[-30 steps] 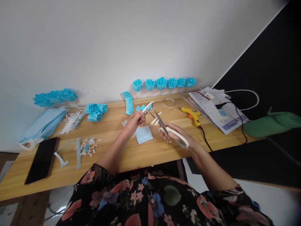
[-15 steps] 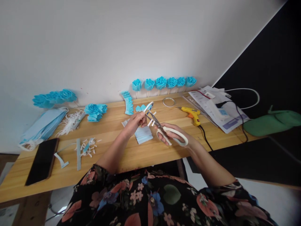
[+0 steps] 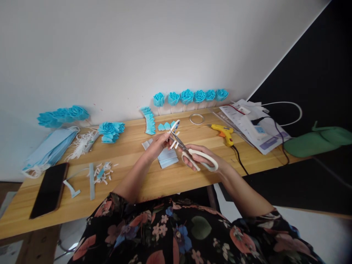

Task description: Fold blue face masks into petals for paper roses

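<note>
Cream-handled steel scissors [image 3: 192, 156], gripped by the right hand [image 3: 205, 160], meet a thin white strip [image 3: 173, 126] pinched in the left hand [image 3: 157, 145], just above folded blue squares [image 3: 167, 157].

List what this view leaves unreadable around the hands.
Head view:
- Scissors: blade tips too small, lost against the white strip.
- White strip: held end hidden inside the left hand.
- Blue squares: partly behind the left hand.
- Printed sheets: text too small.
</note>
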A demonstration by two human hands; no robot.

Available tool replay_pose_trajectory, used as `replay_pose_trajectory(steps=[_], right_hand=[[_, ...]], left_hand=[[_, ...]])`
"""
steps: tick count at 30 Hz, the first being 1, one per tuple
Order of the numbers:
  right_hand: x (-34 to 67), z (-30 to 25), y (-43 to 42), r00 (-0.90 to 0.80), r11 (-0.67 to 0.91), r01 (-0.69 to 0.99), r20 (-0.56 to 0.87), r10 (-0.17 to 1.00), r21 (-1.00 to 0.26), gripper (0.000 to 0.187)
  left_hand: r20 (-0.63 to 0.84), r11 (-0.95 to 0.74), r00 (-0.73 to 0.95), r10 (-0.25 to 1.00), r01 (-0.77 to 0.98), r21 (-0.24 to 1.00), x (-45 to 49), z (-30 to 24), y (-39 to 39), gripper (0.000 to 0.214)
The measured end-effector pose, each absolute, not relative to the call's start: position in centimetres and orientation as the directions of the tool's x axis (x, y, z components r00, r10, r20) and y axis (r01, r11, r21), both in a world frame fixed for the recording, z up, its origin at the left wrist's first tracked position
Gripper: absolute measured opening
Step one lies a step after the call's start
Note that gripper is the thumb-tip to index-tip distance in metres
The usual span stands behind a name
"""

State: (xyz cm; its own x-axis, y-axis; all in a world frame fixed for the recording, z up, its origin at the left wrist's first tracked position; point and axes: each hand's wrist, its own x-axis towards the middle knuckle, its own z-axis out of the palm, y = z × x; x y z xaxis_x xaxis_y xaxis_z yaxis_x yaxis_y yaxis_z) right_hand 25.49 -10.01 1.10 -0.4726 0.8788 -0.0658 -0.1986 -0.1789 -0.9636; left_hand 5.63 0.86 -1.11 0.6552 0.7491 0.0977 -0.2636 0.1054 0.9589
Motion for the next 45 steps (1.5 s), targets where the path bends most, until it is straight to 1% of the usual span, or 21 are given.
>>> replay_pose_trajectory(steps=[5,8,13,18,21,26,29,31,34,36,39,41,43,45], right_hand=[[25.1,1.2,-9.9,-0.471,-0.177,-0.21,-0.059,0.88,-0.961,0.054],[24.9,1.0,-9.7,-0.476,-0.158,-0.243,-0.024,0.879,-0.957,0.051],[24.5,0.5,-9.5,-0.459,-0.123,-0.329,0.045,0.887,-0.936,0.049],[24.0,0.3,-9.7,-0.447,-0.136,-0.365,0.046,0.893,-0.921,0.046],[23.6,0.4,-10.0,-0.429,-0.175,-0.39,0.011,0.903,-0.904,0.046],[23.5,0.8,-10.3,-0.409,-0.199,-0.412,-0.014,0.912,-0.889,0.049],[23.8,1.1,-10.4,-0.395,-0.191,-0.393,-0.023,0.918,-0.9,0.049],[24.0,1.2,-10.5,-0.387,-0.182,-0.376,-0.024,0.922,-0.909,0.05],[24.0,1.1,-10.5,-0.362,-0.168,-0.339,-0.037,0.931,-0.926,0.051],[23.7,0.8,-10.6,-0.349,-0.172,-0.259,-0.074,0.934,-0.951,0.054],[23.0,0.5,-10.8,-0.365,-0.169,-0.099,-0.122,0.923,-0.981,0.055],[22.9,0.4,-10.9,-0.351,-0.123,-0.053,-0.097,0.931,-0.991,0.053],[23.4,0.6,-11.1,-0.317,-0.076,-0.06,-0.053,0.947,-0.995,0.052],[24.5,0.7,-11.1,-0.288,-0.062,-0.078,-0.037,0.957,-0.995,0.051]], left_hand=[[0.15,0.066,0.687,0.711,-0.277,0.959,5.6,-1.6,0.8,0.058],[0.165,0.031,0.694,0.701,-0.261,0.965,5.6,-1.8,0.7,0.056],[0.148,0.038,0.685,0.714,-0.248,0.968,5.6,-1.8,0.7,0.055],[0.138,0.026,0.665,0.734,-0.23,0.973,5.5,-1.9,0.9,0.055],[0.158,0.03,0.669,0.726,-0.26,0.965,5.4,-1.9,1.0,0.053],[0.217,0.081,0.684,0.697,-0.376,0.923,5.4,-1.3,1.0,0.044],[0.228,0.071,0.687,0.69,-0.378,0.923,5.2,-1.0,0.9,0.039],[0.201,0.036,0.698,0.688,-0.309,0.95,5.0,-1.0,0.9,0.038],[0.152,-0.007,0.729,0.668,-0.198,0.98,4.8,-1.0,0.9,0.044],[0.157,-0.036,0.714,0.682,-0.182,0.983,4.8,-0.9,0.9,0.045],[0.162,-0.056,0.666,0.728,-0.178,0.982,4.9,-0.7,0.9,0.041],[0.129,-0.027,0.647,0.752,-0.166,0.986,5.1,-0.7,1.0,0.038],[0.102,0.013,0.617,0.78,-0.179,0.984,5.1,-0.9,1.1,0.036],[0.098,0.036,0.589,0.802,-0.211,0.977,5.1,-1.1,1.3,0.034]])
